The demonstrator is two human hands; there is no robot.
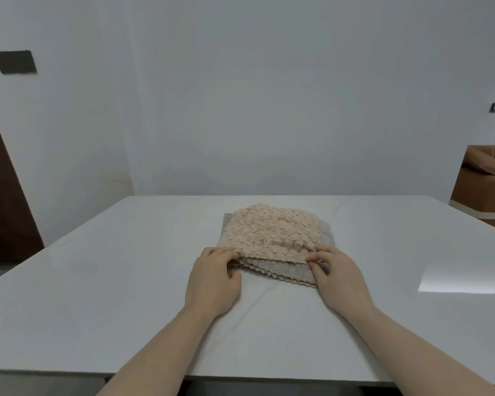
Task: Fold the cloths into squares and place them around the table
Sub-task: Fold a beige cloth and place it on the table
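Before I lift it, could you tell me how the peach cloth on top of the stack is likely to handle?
The peach cloth looks floppy: its near edge bends where the left hand and right hand pinch it. Its nubbly pile suggests it will grip the grey cloth beneath rather than slide. It is probably light.

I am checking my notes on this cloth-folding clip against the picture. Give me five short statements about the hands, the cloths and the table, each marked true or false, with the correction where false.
1. Both hands pinch the near edge of the pink cloth. True: the left hand is at its left corner, the right hand at its right.
2. The pink cloth lies on top of a grey cloth. True.
3. The cloths hang over the table's near edge. False: they lie around the middle of the table.
4. A cardboard box shows at the right. True.
5. The left hand rests flat on the bare table. False: its fingers curl onto the cloth edge.
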